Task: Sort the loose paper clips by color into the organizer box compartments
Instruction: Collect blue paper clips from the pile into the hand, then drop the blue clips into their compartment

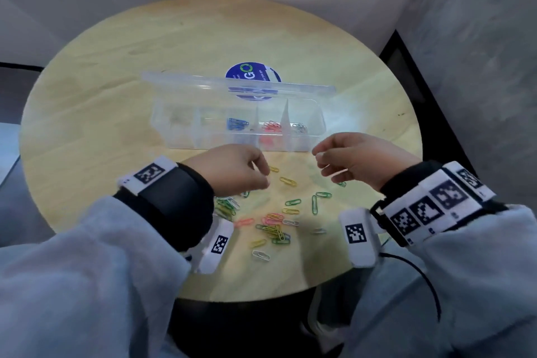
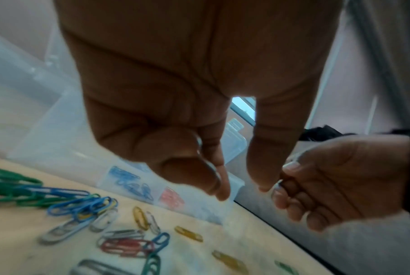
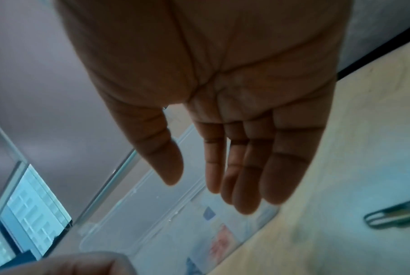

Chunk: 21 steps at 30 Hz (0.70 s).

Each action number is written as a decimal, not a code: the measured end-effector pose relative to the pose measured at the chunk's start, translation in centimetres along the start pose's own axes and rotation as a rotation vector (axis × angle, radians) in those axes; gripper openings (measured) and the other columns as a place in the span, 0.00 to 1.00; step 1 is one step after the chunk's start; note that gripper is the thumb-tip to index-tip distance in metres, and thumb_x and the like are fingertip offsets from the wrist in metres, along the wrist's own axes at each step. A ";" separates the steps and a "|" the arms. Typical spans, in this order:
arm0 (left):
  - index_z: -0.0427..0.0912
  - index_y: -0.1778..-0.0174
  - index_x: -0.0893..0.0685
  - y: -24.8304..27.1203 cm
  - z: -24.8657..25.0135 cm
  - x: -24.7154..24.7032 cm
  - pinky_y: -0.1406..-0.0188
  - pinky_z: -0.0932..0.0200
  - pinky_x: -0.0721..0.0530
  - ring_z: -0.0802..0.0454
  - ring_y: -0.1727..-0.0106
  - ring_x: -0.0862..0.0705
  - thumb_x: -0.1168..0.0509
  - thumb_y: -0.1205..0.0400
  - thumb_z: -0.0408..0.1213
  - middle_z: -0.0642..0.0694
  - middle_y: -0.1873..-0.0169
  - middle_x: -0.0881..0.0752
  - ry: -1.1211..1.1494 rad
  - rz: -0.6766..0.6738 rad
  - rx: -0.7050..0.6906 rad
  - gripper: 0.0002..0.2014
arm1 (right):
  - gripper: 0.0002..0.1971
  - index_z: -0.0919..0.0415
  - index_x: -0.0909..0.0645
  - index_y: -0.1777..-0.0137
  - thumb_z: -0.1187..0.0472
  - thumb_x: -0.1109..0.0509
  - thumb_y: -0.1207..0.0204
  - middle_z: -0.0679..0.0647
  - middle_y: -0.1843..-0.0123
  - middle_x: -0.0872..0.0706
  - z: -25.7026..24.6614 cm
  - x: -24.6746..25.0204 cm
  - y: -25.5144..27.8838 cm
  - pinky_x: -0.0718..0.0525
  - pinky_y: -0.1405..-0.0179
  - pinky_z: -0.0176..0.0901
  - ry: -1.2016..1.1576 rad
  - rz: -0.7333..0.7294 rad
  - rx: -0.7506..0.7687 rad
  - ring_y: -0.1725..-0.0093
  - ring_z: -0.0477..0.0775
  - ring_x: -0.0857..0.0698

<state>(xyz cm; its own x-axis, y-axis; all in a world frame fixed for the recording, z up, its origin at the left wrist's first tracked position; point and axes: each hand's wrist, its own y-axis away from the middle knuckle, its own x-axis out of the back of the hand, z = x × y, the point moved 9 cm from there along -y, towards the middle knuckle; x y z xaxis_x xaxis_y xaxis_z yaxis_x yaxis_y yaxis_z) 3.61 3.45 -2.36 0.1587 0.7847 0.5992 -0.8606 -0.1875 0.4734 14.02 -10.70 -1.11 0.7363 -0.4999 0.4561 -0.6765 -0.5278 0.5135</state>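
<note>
The clear organizer box [image 1: 203,139] stands mid-table with its lid [image 1: 232,87] up. It holds blue clips [image 1: 236,124], red clips [image 1: 271,126] and silver clips [image 1: 299,127] in neighbouring compartments. Loose clips of mixed colours [image 1: 274,227] lie in front of it. My left hand [image 1: 263,174] hovers above a yellow clip [image 1: 287,181]. In the left wrist view the left hand [image 2: 244,191] has its outer fingers [image 2: 175,158] curled, with a pale wire showing between them. Thumb and forefinger are apart. My right hand [image 1: 319,160] floats near the box's right end, its fingers [image 3: 269,176] relaxed and bare.
A round blue sticker [image 1: 252,75] sits behind the box. The round wooden table [image 1: 116,67] drops off close behind the loose clips. A dark cable [image 1: 430,285] hangs at the right. A green clip [image 3: 392,215] lies alone to the right.
</note>
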 end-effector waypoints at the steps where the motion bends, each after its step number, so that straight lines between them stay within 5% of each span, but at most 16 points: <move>1: 0.54 0.53 0.19 0.2 0.1 -0.3 0.62 0.62 0.24 0.55 0.64 0.19 0.32 0.24 0.41 0.55 0.66 0.19 -0.090 0.001 0.000 0.06 | 0.01 0.57 0.19 0.54 0.62 0.31 0.24 0.53 0.61 0.16 0.4 0.2 0.0 0.15 0.50 0.49 0.084 0.014 -0.008 0.59 0.52 0.17; 3: 0.58 0.55 0.21 0.4 0.5 -1.2 0.65 0.62 0.26 0.55 0.62 0.20 0.35 0.25 0.40 0.56 0.64 0.20 -0.249 0.001 0.002 0.07 | 0.05 0.56 0.19 0.53 0.58 0.28 0.26 0.51 0.60 0.17 1.4 0.5 -0.2 0.15 0.50 0.51 0.285 0.033 -0.031 0.60 0.53 0.18; 9: 0.57 0.44 0.21 0.3 1.8 -3.4 0.69 0.62 0.31 0.54 0.58 0.23 0.37 0.23 0.43 0.57 0.65 0.25 -0.446 0.004 -0.008 0.11 | 0.09 0.57 0.21 0.48 0.59 0.29 0.27 0.49 0.55 0.20 3.4 0.9 -0.5 0.27 0.69 0.36 0.662 0.063 -0.079 0.57 0.51 0.21; 14: 0.50 0.42 0.20 -0.7 4.5 -4.0 0.62 0.61 0.31 0.52 0.53 0.25 0.35 0.22 0.44 0.54 0.59 0.22 -0.538 0.064 -0.015 0.13 | 0.18 0.54 0.27 0.40 0.59 0.29 0.29 0.54 0.40 0.29 4.6 2.5 -0.8 0.21 0.54 0.44 0.705 0.135 -0.121 0.47 0.56 0.21; 17: 0.44 0.43 0.18 -1.9 5.5 -5.0 0.71 0.62 0.32 0.49 0.54 0.23 0.35 0.23 0.40 0.47 0.49 0.16 -0.641 0.056 0.018 0.13 | 0.20 0.55 0.29 0.38 0.58 0.29 0.29 0.55 0.39 0.28 4.9 2.8 -0.8 0.22 0.57 0.45 0.713 0.141 -0.121 0.49 0.56 0.22; 21: 0.42 0.49 0.17 -3.2 5.6 -6.7 0.74 0.62 0.32 0.47 0.58 0.23 0.37 0.22 0.36 0.47 0.62 0.21 -0.741 -0.004 0.089 0.07 | 0.18 0.58 0.27 0.41 0.54 0.29 0.28 0.51 0.49 0.21 4.9 1.9 -0.7 0.27 0.69 0.40 0.725 0.090 -0.091 0.54 0.53 0.20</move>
<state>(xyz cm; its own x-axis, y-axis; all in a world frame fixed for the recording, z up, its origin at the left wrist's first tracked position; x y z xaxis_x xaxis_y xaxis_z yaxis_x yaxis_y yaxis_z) 7.95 -4.54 -4.27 0.4734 0.1878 0.8606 -0.8218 -0.2574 0.5083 15.86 -14.65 -4.15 0.5248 0.0572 0.8493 -0.7543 -0.4310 0.4952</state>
